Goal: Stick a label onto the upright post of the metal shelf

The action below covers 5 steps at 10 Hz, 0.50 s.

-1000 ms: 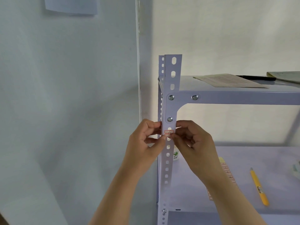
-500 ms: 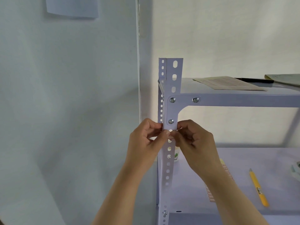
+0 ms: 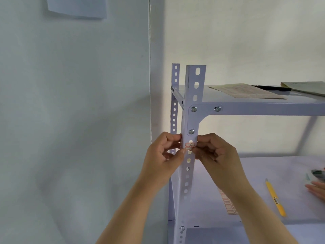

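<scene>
A pale lilac perforated upright post [image 3: 193, 95] of the metal shelf stands in the middle of the view. A small white label with an orange-red border [image 3: 190, 146] lies flat on the post's front face, just below a screw. My left hand [image 3: 164, 153] pinches the post's left edge, its thumb at the label's lower left corner. On the other side, my right hand [image 3: 215, 152] grips the right edge with its fingertips at the label's end. Both hands press at the label from either side.
A sheet of orange-bordered labels [image 3: 227, 205] lies on the lower shelf behind my right forearm. A yellow pen [image 3: 275, 198] lies to its right, and another person's fingers [image 3: 316, 190] show at the far right edge. Papers [image 3: 246, 90] and a black pen [image 3: 271, 88] rest on the top shelf.
The camera has shifted so the rear post now shows apart from the front one. My thumbs have parted slightly, uncovering the label on the post. Fingers have appeared at the right edge.
</scene>
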{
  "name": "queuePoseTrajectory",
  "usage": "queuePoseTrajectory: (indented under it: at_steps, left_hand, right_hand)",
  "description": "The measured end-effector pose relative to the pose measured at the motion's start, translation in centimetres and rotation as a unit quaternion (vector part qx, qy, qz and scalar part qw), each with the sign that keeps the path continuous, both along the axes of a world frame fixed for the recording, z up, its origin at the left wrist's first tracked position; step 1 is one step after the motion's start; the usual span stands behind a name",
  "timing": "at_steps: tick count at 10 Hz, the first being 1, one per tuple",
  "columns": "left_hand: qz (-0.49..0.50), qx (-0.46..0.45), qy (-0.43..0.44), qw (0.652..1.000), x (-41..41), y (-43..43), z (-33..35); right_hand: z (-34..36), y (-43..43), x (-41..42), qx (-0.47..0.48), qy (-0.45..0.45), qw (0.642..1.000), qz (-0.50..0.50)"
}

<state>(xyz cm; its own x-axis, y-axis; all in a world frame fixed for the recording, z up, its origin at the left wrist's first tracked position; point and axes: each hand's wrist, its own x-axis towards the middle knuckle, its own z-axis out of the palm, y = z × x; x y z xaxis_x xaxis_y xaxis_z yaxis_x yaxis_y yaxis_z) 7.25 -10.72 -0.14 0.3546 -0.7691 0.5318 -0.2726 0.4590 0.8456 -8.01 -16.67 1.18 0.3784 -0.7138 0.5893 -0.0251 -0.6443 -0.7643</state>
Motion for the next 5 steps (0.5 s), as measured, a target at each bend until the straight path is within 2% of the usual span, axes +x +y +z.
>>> queuePoseTrajectory:
  at_steps: [2,5]
  left_hand:
    - [-0.001,0.015,-0.092,0.996,1.0,0.8,0.2]
    - [0.108,0.052,-0.182,0.976,-0.6,4.3,-0.3]
  right_hand:
    - [-0.6,0.8,-0.1,-0.020,0.057,0.997,-0.047]
    - [-0.6,2.8,-1.1,-0.015,0.085,0.994,-0.070]
